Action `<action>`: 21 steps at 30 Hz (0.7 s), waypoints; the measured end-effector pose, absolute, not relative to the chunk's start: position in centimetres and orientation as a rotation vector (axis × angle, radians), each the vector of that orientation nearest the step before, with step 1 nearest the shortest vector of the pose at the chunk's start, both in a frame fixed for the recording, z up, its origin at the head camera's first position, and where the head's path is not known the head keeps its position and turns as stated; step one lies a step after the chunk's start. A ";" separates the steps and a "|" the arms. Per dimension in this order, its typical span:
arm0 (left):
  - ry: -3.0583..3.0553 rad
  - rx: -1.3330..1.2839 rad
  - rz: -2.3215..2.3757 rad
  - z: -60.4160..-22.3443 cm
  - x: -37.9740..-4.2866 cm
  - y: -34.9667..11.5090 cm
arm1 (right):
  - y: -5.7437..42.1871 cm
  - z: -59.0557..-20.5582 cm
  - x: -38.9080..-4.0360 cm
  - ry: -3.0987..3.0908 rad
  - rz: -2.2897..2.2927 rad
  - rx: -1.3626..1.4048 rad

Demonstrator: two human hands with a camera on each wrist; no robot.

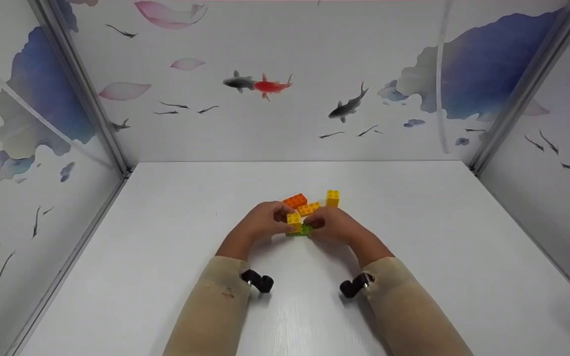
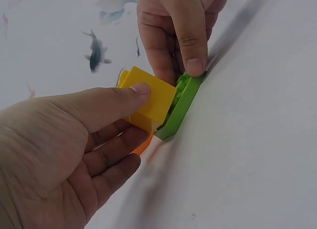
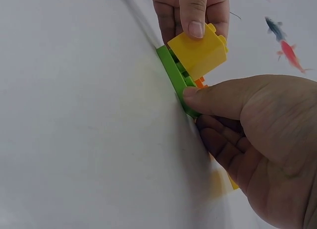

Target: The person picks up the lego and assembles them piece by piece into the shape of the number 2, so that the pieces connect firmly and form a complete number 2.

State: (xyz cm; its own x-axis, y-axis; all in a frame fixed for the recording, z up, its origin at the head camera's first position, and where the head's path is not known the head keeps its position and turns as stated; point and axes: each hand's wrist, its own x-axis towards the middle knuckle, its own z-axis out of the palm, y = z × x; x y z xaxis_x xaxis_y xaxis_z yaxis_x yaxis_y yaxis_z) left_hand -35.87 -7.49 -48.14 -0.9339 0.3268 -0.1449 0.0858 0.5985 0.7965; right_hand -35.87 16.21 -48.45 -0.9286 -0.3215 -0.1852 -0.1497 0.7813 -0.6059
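My left hand (image 1: 264, 220) pinches a yellow toy brick (image 2: 152, 97) between thumb and fingers. The brick sits tilted against the studs of a flat green brick (image 2: 179, 109), mostly over its left part. At the green piece's other end, my right hand (image 1: 338, 225) grips it with the thumb on its near side, as the right wrist view shows. The green brick stays low at the white table. Just behind the hands lie an orange studded brick (image 1: 295, 200) and an amber studded brick (image 1: 308, 209).
A taller yellow block (image 1: 332, 199) stands upright behind my right hand. The white table (image 1: 176, 296) is bounded by a back panel (image 1: 285, 133) and side panels printed with fish and petals. Both sleeves carry a small black wrist device (image 1: 260, 282).
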 end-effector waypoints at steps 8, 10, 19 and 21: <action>2.582 0.337 1.223 -47.9 -35.7 -7.2 | 16.3 -48.6 -35.7 2.717 -0.899 -0.418; 2.581 0.329 1.222 -47.9 -35.7 -7.2 | 16.3 -48.7 -35.7 2.710 -0.896 -0.401; 2.561 0.275 1.236 -48.1 -35.7 -7.0 | 16.3 -48.8 -35.7 2.714 -0.888 -0.391; 2.547 0.252 1.244 -48.1 -35.7 -7.0 | 16.3 -48.8 -35.8 2.711 -0.892 -0.384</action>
